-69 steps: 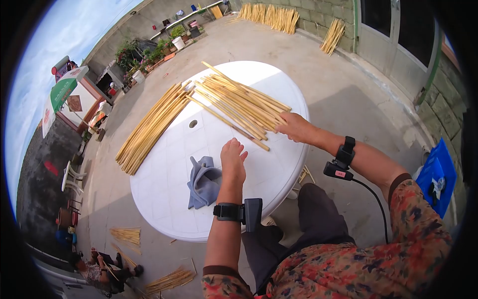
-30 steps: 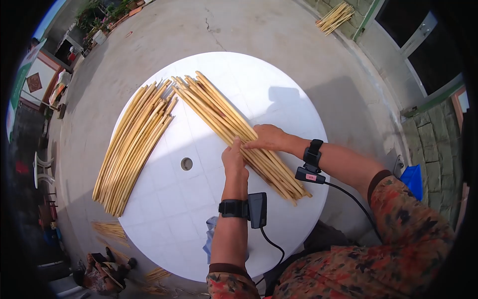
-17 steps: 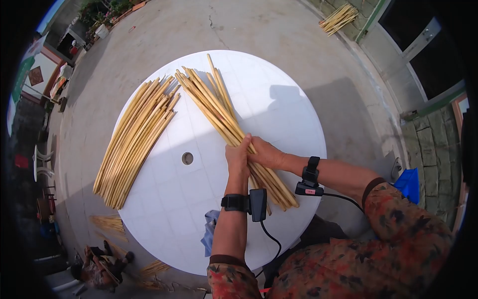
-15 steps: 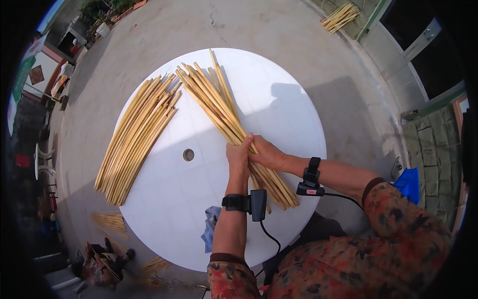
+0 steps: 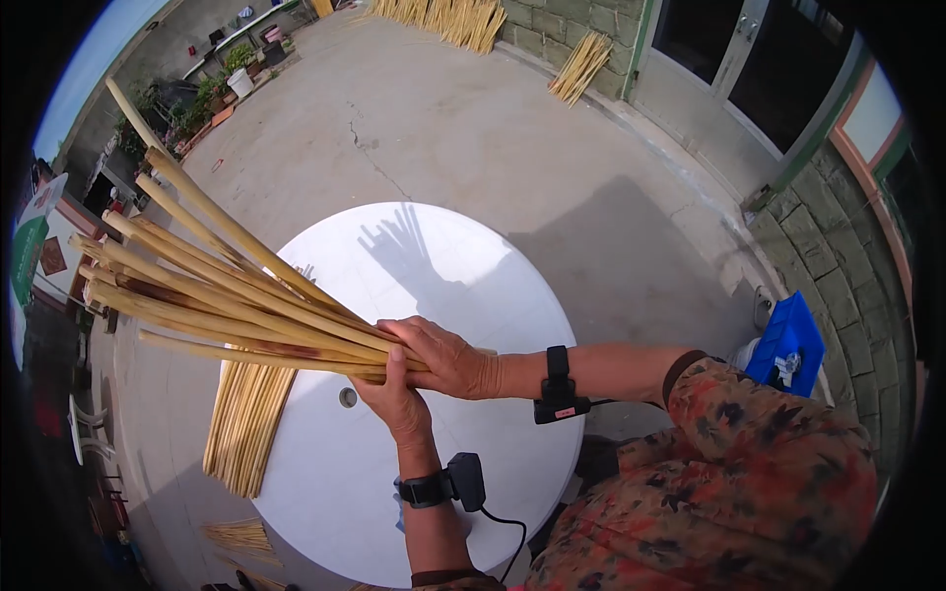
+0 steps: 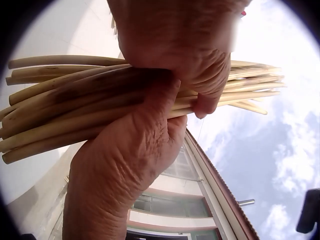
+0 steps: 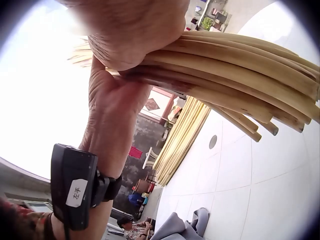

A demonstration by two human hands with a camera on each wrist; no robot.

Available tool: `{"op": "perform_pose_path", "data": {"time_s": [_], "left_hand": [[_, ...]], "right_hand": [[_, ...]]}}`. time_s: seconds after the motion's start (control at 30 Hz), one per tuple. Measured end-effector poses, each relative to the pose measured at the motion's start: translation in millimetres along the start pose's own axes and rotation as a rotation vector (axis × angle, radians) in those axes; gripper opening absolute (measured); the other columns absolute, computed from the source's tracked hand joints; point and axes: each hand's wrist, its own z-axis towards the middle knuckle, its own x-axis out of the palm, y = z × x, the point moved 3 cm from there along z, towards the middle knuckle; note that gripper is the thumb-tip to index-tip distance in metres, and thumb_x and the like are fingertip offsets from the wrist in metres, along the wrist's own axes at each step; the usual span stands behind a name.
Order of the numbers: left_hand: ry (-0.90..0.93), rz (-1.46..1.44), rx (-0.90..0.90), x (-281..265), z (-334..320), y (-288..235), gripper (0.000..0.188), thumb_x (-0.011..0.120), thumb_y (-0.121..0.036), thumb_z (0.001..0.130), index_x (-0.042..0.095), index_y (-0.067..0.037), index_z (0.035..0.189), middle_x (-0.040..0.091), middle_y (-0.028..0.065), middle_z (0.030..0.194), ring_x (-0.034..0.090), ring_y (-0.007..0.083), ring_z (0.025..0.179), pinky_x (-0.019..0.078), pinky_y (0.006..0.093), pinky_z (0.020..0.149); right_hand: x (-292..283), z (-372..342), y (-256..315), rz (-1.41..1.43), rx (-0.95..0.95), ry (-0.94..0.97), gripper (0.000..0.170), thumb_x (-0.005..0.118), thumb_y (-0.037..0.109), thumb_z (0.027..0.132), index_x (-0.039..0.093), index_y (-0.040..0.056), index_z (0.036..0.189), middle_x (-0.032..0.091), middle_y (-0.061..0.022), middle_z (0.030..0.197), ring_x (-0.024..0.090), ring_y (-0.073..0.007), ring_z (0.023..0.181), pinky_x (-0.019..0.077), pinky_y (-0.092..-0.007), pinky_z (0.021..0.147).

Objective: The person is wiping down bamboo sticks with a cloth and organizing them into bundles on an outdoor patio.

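A bundle of long, straw-coloured sticks (image 5: pixel 256 315) is held up over the round white table (image 5: pixel 463 266), its far ends fanned out to the upper left in the head view. My right hand (image 5: pixel 448 360) grips it from above. From below, my left hand (image 5: pixel 397 399) wraps it close to the right one, thumb up along the sticks. In the left wrist view, both hands meet around the sticks (image 6: pixel 55 107), which stick out on either side. Another pile of such sticks (image 5: pixel 246 433) lies on the table's left part, partly hidden by the held bundle.
A grey-blue cloth (image 7: pixel 182 227) lies on the table, and the table has a round hole (image 5: pixel 347 397). More sticks (image 5: pixel 581 67) lean against the wall. A blue bin (image 5: pixel 788 345) stands at the right. Another person (image 7: pixel 140 229) sits low beyond the table.
Both hands have gathered the looser sticks into one bundle and lifted it off the table, tilting its far ends up and leftward. The head view has also shifted.
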Motion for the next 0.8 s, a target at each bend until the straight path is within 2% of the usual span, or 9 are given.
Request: {"op": "perform_pose_path", "data": {"time_s": [0.03,0.13,0.17,0.27,0.3,0.43,0.53,0.6,0.8], "left_hand": [[0.04,0.032,0.071,0,1,-6,0.039,0.059,-0.005,0.077,0.041,0.002,0.111,0.051,0.0105,0.104,0.052,0.0188,0.095,0.0435,0.0315,0.085],[0.037,0.202,0.088,-1,4,-15,0.043,0.062,-0.005,0.075,0.041,0.002,0.112,0.05,0.0105,0.105,0.052,0.0185,0.096,0.0431,0.0311,0.086],[0.071,0.177,0.049,-3,3,-13,0.047,0.065,-0.006,0.073,0.041,0.002,0.113,0.049,0.0103,0.109,0.05,0.0187,0.1,0.0401,0.0319,0.089],[0.074,0.207,0.0,-11,-4,0,0.049,0.065,-0.007,0.074,0.04,0.002,0.115,0.048,0.0101,0.112,0.047,0.0193,0.104,0.036,0.0333,0.094],[0.053,0.215,-0.048,-15,-9,9,0.052,0.064,-0.006,0.074,0.039,0.002,0.119,0.045,0.0107,0.117,0.044,0.02,0.109,0.0321,0.0344,0.097],[0.059,0.238,0.007,-19,-17,19,0.055,0.062,-0.006,0.075,0.036,0.003,0.123,0.042,0.0122,0.122,0.041,0.0211,0.113,0.0303,0.0344,0.099],[0.113,0.238,0.03,-12,-14,15,0.053,0.062,-0.006,0.076,0.037,0.004,0.121,0.042,0.012,0.121,0.043,0.0214,0.111,0.032,0.0336,0.098],[0.099,0.286,-0.001,-16,-10,23,0.052,0.062,-0.006,0.076,0.037,0.004,0.121,0.043,0.0124,0.12,0.044,0.0213,0.11,0.0332,0.0332,0.097],[0.026,0.344,0.04,2,-5,19,0.046,0.063,-0.007,0.076,0.039,0.005,0.113,0.048,0.0141,0.11,0.05,0.0201,0.1,0.04,0.0313,0.089]], "right_hand": [[-2,6,8,0.044,-0.105,0.012,0.059,0.058,0.019,0.08,0.025,0.0015,0.126,0.042,-0.0167,0.11,0.043,-0.0289,0.105,0.0361,-0.0374,0.093],[-4,21,13,0.181,-0.011,0.126,0.058,0.058,0.017,0.081,0.025,0.0035,0.126,0.041,-0.0143,0.112,0.041,-0.0274,0.108,0.0357,-0.0357,0.094],[-2,21,13,0.165,-0.095,0.044,0.055,0.061,0.014,0.078,0.03,0.0067,0.123,0.044,-0.0139,0.105,0.045,-0.0284,0.101,0.0387,-0.0364,0.09],[13,10,-10,0.212,-0.127,0.081,0.057,0.061,0.013,0.078,0.028,0.0103,0.125,0.044,-0.0137,0.105,0.045,-0.0276,0.102,0.0382,-0.0369,0.09],[18,5,-18,0.297,-0.023,0.203,0.059,0.059,0.02,0.081,0.024,0.013,0.128,0.04,-0.0106,0.114,0.036,-0.0251,0.112,0.0297,-0.0352,0.1],[22,-8,-23,0.289,-0.025,0.214,0.061,0.058,0.024,0.081,0.023,0.0129,0.13,0.039,-0.0108,0.116,0.037,-0.0249,0.112,0.0288,-0.0353,0.101],[17,-4,-23,0.278,0.006,0.237,0.062,0.058,0.025,0.081,0.023,0.0115,0.131,0.039,-0.0111,0.117,0.037,-0.0251,0.112,0.0284,-0.0354,0.101],[18,-3,-29,0.336,0.156,0.271,0.063,0.058,0.024,0.081,0.023,0.0098,0.131,0.039,-0.0117,0.116,0.037,-0.0245,0.112,0.0287,-0.0348,0.101],[15,5,-35,0.526,0.077,0.172,0.063,0.059,0.027,0.081,0.025,0.0078,0.13,0.04,-0.0105,0.113,0.037,-0.0226,0.113,0.0287,-0.0333,0.101]]}}
